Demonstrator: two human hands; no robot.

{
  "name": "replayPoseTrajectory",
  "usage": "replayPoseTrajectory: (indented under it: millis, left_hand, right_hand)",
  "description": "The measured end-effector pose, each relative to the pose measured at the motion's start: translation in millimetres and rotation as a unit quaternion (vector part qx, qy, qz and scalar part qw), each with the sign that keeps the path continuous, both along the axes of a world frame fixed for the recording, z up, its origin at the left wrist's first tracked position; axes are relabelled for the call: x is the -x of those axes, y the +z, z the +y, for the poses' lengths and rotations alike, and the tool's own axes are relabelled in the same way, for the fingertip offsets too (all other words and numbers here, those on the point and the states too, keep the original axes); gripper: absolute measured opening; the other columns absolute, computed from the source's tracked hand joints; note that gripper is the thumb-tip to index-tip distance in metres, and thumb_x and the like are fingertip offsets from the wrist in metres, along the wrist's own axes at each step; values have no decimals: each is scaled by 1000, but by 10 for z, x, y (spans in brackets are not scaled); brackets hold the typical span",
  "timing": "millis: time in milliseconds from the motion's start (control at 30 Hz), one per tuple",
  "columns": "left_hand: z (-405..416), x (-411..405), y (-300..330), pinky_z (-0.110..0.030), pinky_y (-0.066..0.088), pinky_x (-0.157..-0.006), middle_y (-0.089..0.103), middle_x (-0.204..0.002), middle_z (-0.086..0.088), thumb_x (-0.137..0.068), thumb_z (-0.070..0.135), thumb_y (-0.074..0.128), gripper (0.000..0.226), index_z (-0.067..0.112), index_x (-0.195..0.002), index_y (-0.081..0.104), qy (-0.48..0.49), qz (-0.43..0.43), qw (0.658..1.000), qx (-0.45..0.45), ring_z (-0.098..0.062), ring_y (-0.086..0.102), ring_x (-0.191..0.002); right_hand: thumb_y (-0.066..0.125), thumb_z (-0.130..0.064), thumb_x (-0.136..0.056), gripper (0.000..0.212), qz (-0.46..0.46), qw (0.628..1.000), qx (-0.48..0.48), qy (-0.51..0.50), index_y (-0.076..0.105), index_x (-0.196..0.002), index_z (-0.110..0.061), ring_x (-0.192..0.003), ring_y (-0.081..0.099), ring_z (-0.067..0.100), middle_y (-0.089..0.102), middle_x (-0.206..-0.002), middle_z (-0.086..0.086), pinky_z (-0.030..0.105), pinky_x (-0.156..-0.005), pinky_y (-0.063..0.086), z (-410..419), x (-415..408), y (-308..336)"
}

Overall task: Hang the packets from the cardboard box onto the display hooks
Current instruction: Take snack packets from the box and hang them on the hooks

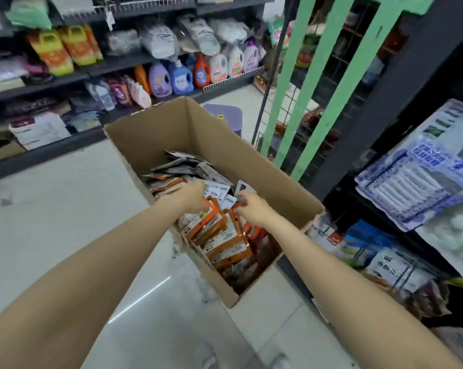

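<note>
Left hand (190,194) and right hand (251,209) down inside the box (275,182), among the packets (219,235); grips unclear, fingers buried or blurred. Bare floor (65,209) left of box, rack (384,129) close on right. Beyond, shelves (118,65) of bottles.

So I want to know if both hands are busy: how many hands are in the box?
2. The left hand and the right hand both reach into the box, on the packets.

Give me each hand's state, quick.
Left hand: in the cardboard box, on the packets; grip cannot be told.
Right hand: pinching a packet's top edge.
</note>
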State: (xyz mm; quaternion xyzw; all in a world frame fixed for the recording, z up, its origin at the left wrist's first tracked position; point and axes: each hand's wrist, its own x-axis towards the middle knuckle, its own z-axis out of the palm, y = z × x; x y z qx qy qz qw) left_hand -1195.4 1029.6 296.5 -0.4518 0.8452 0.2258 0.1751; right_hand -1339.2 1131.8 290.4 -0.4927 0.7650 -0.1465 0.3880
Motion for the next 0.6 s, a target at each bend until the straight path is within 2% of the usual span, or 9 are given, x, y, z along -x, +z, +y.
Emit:
replayPoseTrajectory:
  millis: [33,67,133,167,300,400,500,533,600]
  left_hand:
    - [-34,-23,-60,-37,45,-84,54,-116,-9,-89,30,59,70,6,-145,24,9,-8,1000,-22,-28,52,-107]
    - [-68,-37,-134,-37,45,-87,51,-124,-11,-88,32,61,76,9,-147,20,20,-17,999,-43,-28,51,-111]
    - [-101,-63,-276,-38,44,-96,41,-140,-16,-83,37,68,83,10,-146,22,36,-47,996,-72,-31,45,-124]
    - [-114,-77,-347,-39,43,-100,39,-142,-16,-79,40,72,87,9,-145,24,37,-60,994,-81,-32,43,-127]
    - [-139,-106,-546,-42,42,-103,43,-140,-14,-75,42,75,98,11,-148,18,20,-80,992,-95,-31,44,-126]
    - [-169,-98,-565,-46,42,-101,43,-138,-16,-72,46,76,93,9,-142,26,17,-83,993,-78,-33,44,-125]
    - [-178,-109,-548,-45,42,-101,43,-137,-15,-71,50,75,91,9,-139,30,22,-66,995,-70,-33,45,-124]
    - [-170,-119,-547,-44,43,-100,45,-135,-14,-72,50,75,88,10,-138,32,19,-56,996,-62,-32,46,-122]
    - [-127,-121,-528,-42,45,-97,49,-130,-12,-79,44,70,76,11,-138,35,6,-32,999,-36,-31,49,-118]
  right_hand:
    - [48,-16,-98,51,-10,1000,-11,3,29,-146,-14,-78,57,17,36,-148,13,25,-64,51,-82,-56,-73]
    - [49,-16,-98,53,-19,1000,-20,9,27,-147,-14,-85,59,17,32,-151,13,22,-67,53,-155,-112,-144]
    - [52,-17,-97,55,-35,999,-32,23,28,-147,-16,-116,55,27,32,-152,11,33,-91,50,-270,-215,-278]
    - [54,-17,-96,55,-45,998,-35,24,31,-146,-15,-122,50,30,35,-150,11,38,-95,47,-313,-261,-328]
    - [57,-18,-94,45,-7,1000,-27,-3,45,-137,-13,-108,58,29,53,-133,13,33,-82,46,-457,-370,-514]
    - [61,-13,-91,29,8,999,-21,-47,60,-119,-6,-99,61,25,62,-121,14,27,-73,44,-560,-391,-564]
    - [60,-5,-90,14,-60,992,-29,-111,67,-100,2,-81,55,16,64,-104,11,26,-65,45,-609,-373,-498]
    - [60,-4,-90,13,-98,985,-29,-137,67,-99,4,-76,53,12,61,-95,7,23,-60,46,-602,-363,-438]
    - [61,-3,-89,16,-163,970,-22,-181,65,-103,3,-80,54,12,58,-93,5,23,-64,48,-576,-321,-303]
